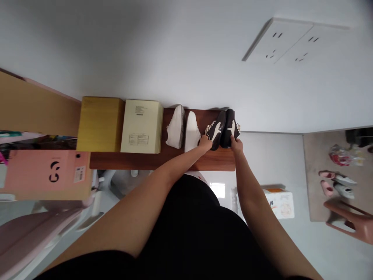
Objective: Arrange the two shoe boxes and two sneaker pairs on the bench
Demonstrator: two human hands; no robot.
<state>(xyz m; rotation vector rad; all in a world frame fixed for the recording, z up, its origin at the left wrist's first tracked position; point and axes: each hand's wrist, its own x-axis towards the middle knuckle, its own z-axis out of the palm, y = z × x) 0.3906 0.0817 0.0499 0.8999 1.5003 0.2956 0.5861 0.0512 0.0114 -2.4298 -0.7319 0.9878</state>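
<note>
Two black sneakers with cream stripes and laces lie on their sides near the right end of a brown wooden shelf (131, 160). My left hand (205, 143) is closed on the heel end of the left black sneaker (219, 130). On the right black sneaker (229, 124), my right hand (236, 144) grips the heel end, thumb on top. The two black sneakers touch each other. Just left of my left hand are a white sneaker (191, 130) and another white sneaker with a dark sole (176, 126).
A cream box (141, 126) and a yellow-brown box (100, 124) stand on the shelf's left part. Further left is a pink box (49, 171). The wall with sockets (293, 42) rises behind. At right, slippers (326, 188) and a pinkish stool (349, 221) are on the floor.
</note>
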